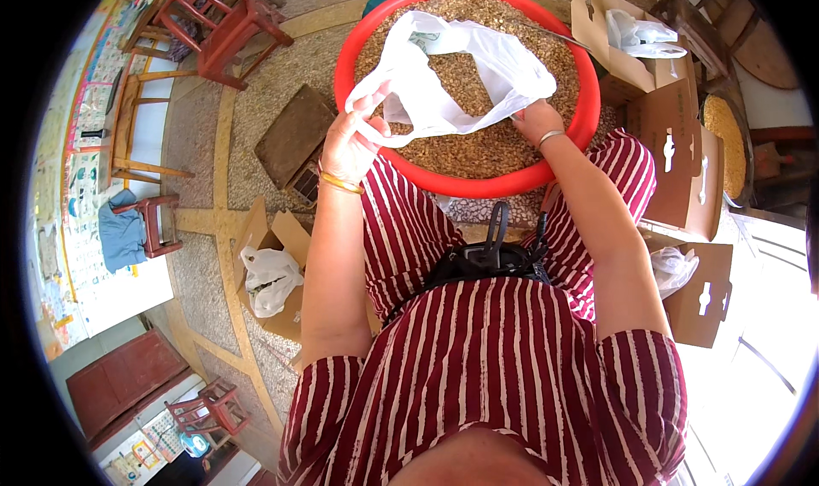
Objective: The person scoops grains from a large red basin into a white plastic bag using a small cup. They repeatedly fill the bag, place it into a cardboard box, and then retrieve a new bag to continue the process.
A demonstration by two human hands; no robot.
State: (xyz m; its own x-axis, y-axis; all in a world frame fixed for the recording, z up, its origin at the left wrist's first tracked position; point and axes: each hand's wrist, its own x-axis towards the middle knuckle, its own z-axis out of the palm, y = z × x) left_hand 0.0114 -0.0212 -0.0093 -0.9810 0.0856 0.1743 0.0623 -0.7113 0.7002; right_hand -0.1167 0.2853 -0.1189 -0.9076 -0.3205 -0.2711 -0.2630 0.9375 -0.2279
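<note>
Stretched between my two hands is a white plastic bag [426,102], its mouth spread wide over a big red round tub [345,60]. Brown grain-like bits [461,158] fill the tub and also show through the gap in the bag. My left hand [351,136] pinches the bag's near left edge, with a yellow bangle on the wrist. On the other side my right hand [537,121] grips the bag's right edge, its fingertips partly hidden by the plastic; a silver bangle circles that wrist. The tub stands just in front of my knees.
Cardboard boxes [653,153] stand at the right, some with white plastic bags [640,36] in them. Another open box [290,230] with a bag sits by my left arm. A brown wooden block [294,136] lies left of the tub. Red wooden chairs [223,34] stand farther left.
</note>
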